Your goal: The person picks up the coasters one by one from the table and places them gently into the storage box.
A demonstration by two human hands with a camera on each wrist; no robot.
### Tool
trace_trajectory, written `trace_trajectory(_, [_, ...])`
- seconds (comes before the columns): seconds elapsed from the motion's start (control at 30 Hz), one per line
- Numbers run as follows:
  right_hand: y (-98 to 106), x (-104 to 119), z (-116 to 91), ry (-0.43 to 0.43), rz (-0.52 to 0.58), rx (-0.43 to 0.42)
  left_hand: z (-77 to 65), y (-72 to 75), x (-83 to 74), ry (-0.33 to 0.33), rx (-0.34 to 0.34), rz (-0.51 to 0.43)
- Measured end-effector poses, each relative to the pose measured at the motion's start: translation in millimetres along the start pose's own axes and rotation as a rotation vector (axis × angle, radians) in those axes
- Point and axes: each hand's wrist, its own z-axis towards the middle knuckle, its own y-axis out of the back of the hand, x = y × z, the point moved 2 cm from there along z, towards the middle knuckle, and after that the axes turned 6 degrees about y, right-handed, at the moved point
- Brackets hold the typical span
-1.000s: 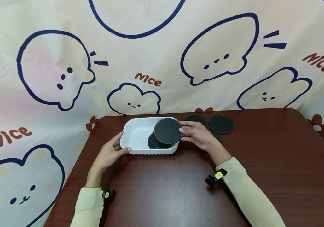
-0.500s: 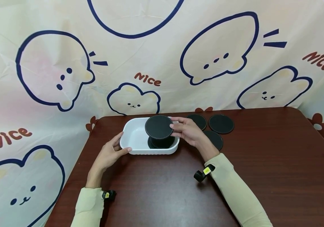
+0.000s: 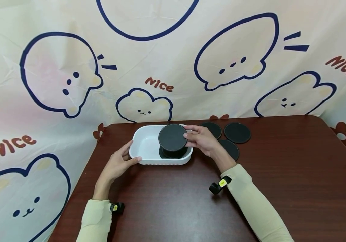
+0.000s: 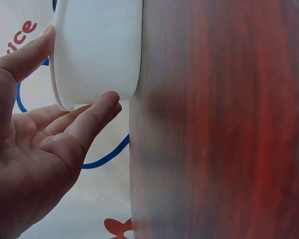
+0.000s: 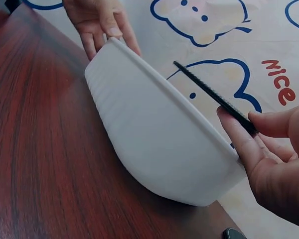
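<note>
Between thumb and fingers, my right hand (image 3: pixel 201 138) pinches a round black coaster (image 3: pixel 172 137) by its right edge. The right wrist view shows this thin coaster (image 5: pixel 209 92) edge-on, tilted, above the rim of a white rectangular dish (image 5: pixel 144 119). More black coasters (image 3: pixel 173 154) lie in the right part of the dish (image 3: pixel 144 143), partly hidden beneath the held one. My left hand (image 3: pixel 116 164) holds the dish's left end, thumb at the front rim. In the left wrist view its fingers (image 4: pixel 87 119) touch the dish's end wall (image 4: pixel 99 55).
Right of the dish, on the brown table (image 3: pixel 282 174), lie three more black coasters: one at the back (image 3: pixel 237 132), one beside it (image 3: pixel 211 129), one nearer (image 3: pixel 230 149), partly behind my right hand. A patterned cloth (image 3: pixel 185 104) hangs behind the table.
My right hand has carried the coaster leftward from the dish's right end to above the coasters inside, and lately holds it nearly still there. The left hand and dish stay put.
</note>
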Motion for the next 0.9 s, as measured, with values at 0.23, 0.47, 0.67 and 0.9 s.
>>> trace_trajectory(0.23, [-0.9,0.2,-2.0,0.009,-0.075,0.003,-0.3,0.4,-2.8,-0.001,-0.001,0.000])
trace_trajectory(0.47, [-5.2,3.4,-6.1,0.044,-0.188,-0.005,-0.3,1.0,-3.5,0.005,-0.007,0.005])
trace_trajectory(0.67, [-8.8,5.4,-8.5,0.077,-0.275,-0.008,-0.3,1.0,-3.3,0.004,-0.005,0.008])
trace_trajectory(0.9, [-13.9,15.2,-13.0,0.305,-0.660,-0.116,-1.1,1.7,-4.1,-0.006,-0.004,0.001])
